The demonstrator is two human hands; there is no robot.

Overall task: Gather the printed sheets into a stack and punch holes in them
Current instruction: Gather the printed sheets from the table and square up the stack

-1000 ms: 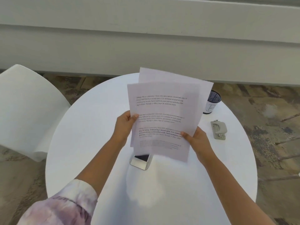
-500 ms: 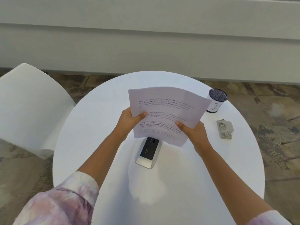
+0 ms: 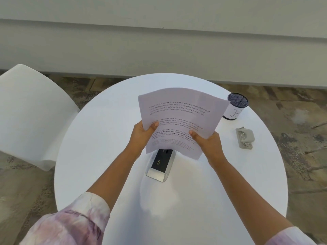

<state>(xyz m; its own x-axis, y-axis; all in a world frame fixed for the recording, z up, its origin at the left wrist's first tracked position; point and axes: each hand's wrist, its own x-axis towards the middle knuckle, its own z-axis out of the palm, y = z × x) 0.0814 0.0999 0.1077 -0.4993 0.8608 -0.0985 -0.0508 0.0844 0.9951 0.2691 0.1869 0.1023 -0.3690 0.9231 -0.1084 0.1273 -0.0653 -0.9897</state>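
A stack of printed white sheets [image 3: 178, 110] is held above the round white table [image 3: 99, 156], bowed upward at its far edge. My left hand [image 3: 143, 134] grips the stack's left side with the thumb on top. My right hand [image 3: 207, 142] grips its lower right side, thumb also on the page. The grey hole punch [image 3: 245, 137] lies on the table to the right of my right hand, untouched.
A power socket module [image 3: 160, 165] is set into the table's middle, partly under the sheets. A dark mesh pen cup [image 3: 235, 106] with a white label stands at the far right. A white chair [image 3: 30, 114] is on the left.
The two offset sheets have been brought together into one aligned stack. Both hands have shifted slightly along its edges, and the stack now tilts flatter and bows.
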